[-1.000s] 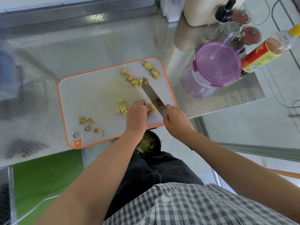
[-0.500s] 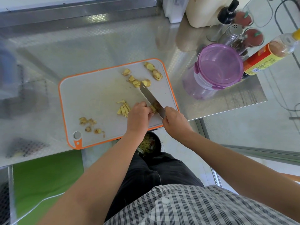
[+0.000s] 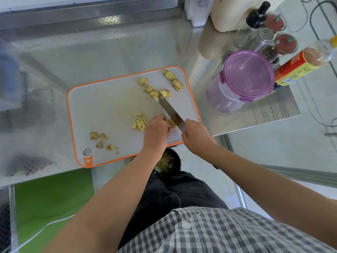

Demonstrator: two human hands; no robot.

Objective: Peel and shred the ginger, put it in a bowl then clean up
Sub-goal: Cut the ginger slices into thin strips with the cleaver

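Observation:
A grey cutting board [image 3: 109, 106] with an orange rim lies on the steel counter. My right hand [image 3: 196, 136] grips the handle of a knife [image 3: 169, 110], its blade angled over the board's near right part. My left hand [image 3: 156, 131] presses a small stack of ginger slices [image 3: 172, 123] against the blade. Cut ginger strips [image 3: 139, 122] lie just left of my left hand. Whole ginger slices [image 3: 158, 88] are scattered at the board's far right. Ginger peels [image 3: 102, 140] sit at the board's near left corner.
A purple-lidded plastic container [image 3: 244, 79] stands right of the board. Behind it are a sauce bottle [image 3: 299, 64], a steel shaker [image 3: 262, 38], a dark-capped bottle [image 3: 255, 17] and red-lidded jars [image 3: 286, 43]. A bin with scraps [image 3: 167, 161] sits below the counter edge.
The knife has shifted slightly along the stack under my left hand while chopping. Both hands stay in nearly the same place on the board.

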